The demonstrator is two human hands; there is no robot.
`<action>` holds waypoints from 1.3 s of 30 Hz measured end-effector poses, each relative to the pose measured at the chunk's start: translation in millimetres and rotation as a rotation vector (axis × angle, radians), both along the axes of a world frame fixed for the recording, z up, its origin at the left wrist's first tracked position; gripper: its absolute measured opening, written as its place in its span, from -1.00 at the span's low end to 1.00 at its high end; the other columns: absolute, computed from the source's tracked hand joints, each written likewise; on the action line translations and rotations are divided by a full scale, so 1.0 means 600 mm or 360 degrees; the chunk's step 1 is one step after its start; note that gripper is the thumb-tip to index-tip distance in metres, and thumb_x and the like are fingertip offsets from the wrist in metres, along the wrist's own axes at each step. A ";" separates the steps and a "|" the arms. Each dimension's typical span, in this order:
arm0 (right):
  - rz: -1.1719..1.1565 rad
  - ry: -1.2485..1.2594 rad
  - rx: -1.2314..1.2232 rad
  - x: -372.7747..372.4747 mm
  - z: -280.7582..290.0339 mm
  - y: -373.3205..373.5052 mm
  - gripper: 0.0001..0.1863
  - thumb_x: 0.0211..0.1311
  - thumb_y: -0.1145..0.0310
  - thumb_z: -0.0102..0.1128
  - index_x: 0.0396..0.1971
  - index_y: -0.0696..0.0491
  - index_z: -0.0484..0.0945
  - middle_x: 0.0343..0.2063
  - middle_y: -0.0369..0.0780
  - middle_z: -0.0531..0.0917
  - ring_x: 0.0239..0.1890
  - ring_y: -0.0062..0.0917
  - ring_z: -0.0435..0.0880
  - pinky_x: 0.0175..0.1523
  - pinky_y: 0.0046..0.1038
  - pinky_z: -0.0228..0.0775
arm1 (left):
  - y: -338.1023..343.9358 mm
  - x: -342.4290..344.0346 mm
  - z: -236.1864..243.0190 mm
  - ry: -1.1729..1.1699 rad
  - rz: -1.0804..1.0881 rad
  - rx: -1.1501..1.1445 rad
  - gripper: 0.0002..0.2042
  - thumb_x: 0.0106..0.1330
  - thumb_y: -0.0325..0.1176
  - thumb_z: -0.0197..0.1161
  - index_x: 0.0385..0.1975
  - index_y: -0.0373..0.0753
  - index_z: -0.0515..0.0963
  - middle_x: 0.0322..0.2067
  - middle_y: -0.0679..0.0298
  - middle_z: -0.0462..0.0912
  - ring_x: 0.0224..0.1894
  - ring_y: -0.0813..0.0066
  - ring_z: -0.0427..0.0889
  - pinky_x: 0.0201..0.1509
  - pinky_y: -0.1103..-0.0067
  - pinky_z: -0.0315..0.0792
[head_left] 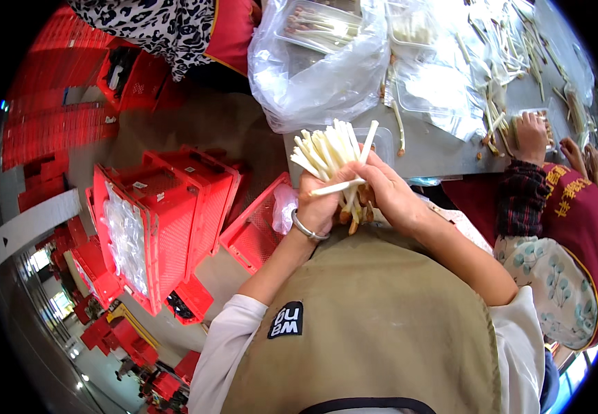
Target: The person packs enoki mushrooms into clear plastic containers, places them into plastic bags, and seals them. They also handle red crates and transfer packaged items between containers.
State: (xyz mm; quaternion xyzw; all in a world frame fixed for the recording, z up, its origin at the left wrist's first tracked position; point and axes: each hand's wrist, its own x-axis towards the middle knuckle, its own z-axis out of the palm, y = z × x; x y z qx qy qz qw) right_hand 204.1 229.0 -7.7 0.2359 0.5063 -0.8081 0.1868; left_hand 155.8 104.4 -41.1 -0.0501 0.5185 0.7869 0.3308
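Observation:
In front of my apron I hold a bunch of long pale stalks [330, 148] with brown tips at the lower end. My left hand [318, 196], with a bracelet on the wrist, is wrapped round the bunch from the left. My right hand [389, 193] grips from the right, its fingers closed against the stalks. A single stalk [338, 187] lies crosswise over the bunch between the two hands. What the hidden fingers touch inside the bunch cannot be seen. Just behind the bunch, a clear plastic tray [380, 141] rests at the table's edge.
On the grey table [427, 141] lie a clear bag [299, 83] around filled trays, and more loose stalks [496, 121]. Stacked red crates [188, 200] stand at my left. A co-worker's hand [532, 134] rests on a filled tray at the right. Another person stands at the far left.

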 end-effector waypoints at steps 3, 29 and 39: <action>-0.0160 0.0129 0.0258 -0.006 -0.010 -0.009 -0.46 0.38 0.01 -0.37 0.11 0.13 0.22 -0.10 -0.17 0.41 -0.02 -0.51 0.34 0.09 -0.48 0.16 | 0.000 0.000 0.015 0.0147 -0.0114 -0.0044 -0.61 0.13 -0.46 0.29 -0.03 -0.31 0.37 -0.17 0.27 0.54 -0.17 0.54 0.55 -0.13 0.61 0.46; -0.0215 0.0426 0.1142 -0.074 -0.032 -0.004 -0.26 0.34 -0.08 -0.39 0.27 0.21 -0.19 0.12 0.09 0.30 0.20 -0.07 0.23 0.25 -0.36 0.02 | 0.013 -0.006 -0.003 -0.0512 -0.0071 0.0642 -0.62 0.17 -0.43 0.16 -0.01 -0.30 0.31 -0.16 0.21 0.51 -0.15 0.41 0.53 -0.11 0.52 0.46; -0.0335 0.0133 0.0980 -0.050 0.009 0.018 -0.24 0.30 -0.15 -0.30 0.22 0.21 0.01 0.15 0.01 0.26 0.20 -0.30 0.25 0.22 -0.41 0.08 | 0.003 -0.014 -0.067 -0.0412 -0.0398 0.1029 -0.40 0.07 -0.34 0.26 0.13 -0.27 0.18 -0.08 0.09 0.47 -0.07 0.26 0.52 -0.05 0.38 0.50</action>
